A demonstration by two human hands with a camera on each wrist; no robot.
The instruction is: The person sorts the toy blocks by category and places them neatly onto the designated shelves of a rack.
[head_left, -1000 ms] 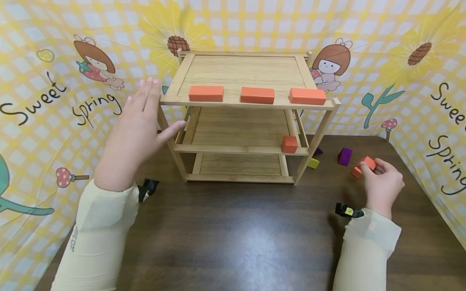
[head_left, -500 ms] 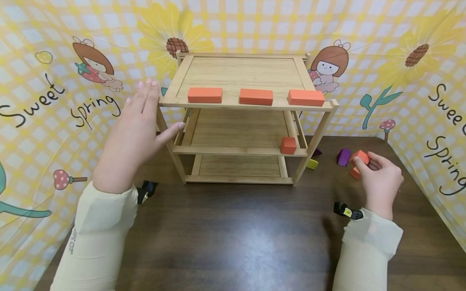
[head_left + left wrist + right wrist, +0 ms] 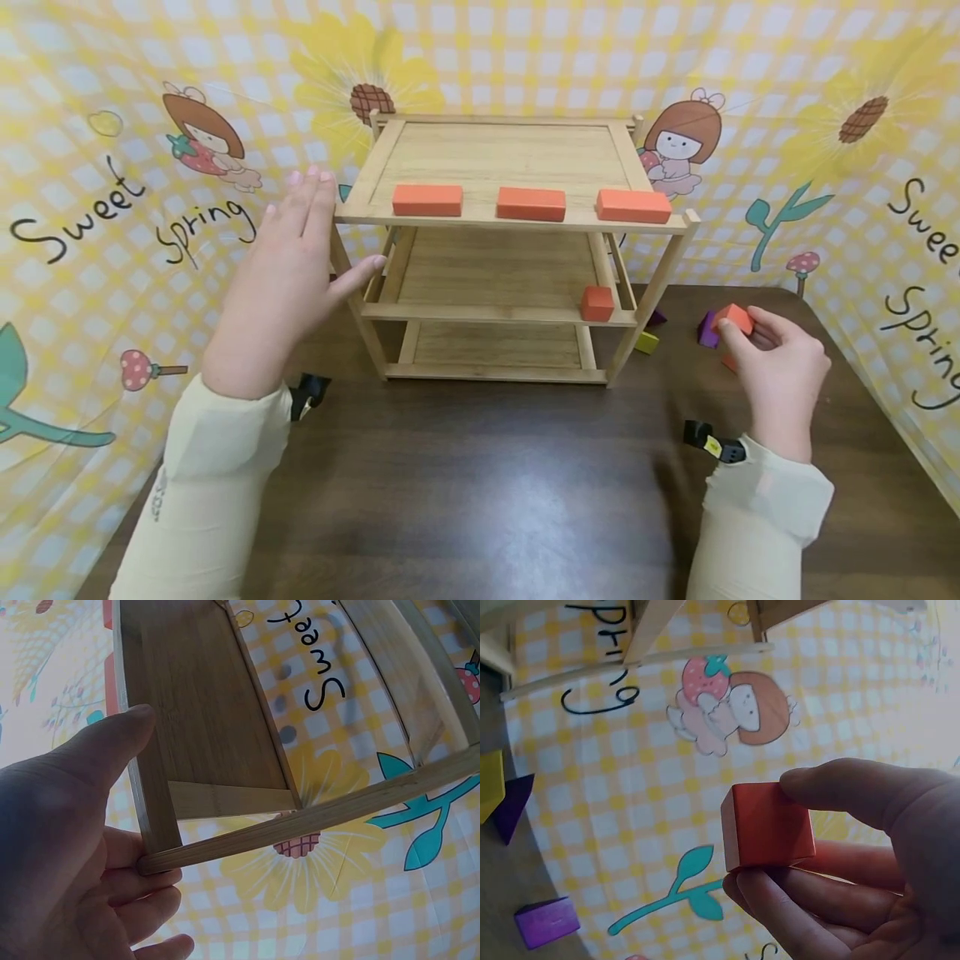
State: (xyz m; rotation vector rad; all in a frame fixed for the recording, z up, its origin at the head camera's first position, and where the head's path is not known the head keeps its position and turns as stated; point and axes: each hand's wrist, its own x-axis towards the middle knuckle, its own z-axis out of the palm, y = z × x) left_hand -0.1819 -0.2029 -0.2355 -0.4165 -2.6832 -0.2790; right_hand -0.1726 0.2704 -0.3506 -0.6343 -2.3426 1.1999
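Note:
An orange-red cube [image 3: 771, 825] is pinched between the thumb and fingers of my right hand [image 3: 783, 367], over the right side of the table. Partly behind that hand lies another orange block [image 3: 730, 362]. My left hand [image 3: 273, 292] holds the front left corner of a three-tier wooden shelf [image 3: 510, 150]. In the left wrist view its thumb lies along the post [image 3: 154, 795], and the fingers pass behind it. Three long orange blocks [image 3: 531, 204] are spaced along the top tier's front edge. An orange-red cube [image 3: 597, 304] sits at the middle tier's right front.
Right of the shelf, a purple block [image 3: 707, 330], a yellow block [image 3: 647, 342] and a dark purple piece [image 3: 514, 806] lie on the dark wooden table [image 3: 480, 483]. A checked cloth [image 3: 517, 50] with printed flowers hangs behind and along both sides.
My right hand has lifted the orange-red cube off the other orange block and shifted it slightly left and away from me. The left hand keeps its place at the shelf corner.

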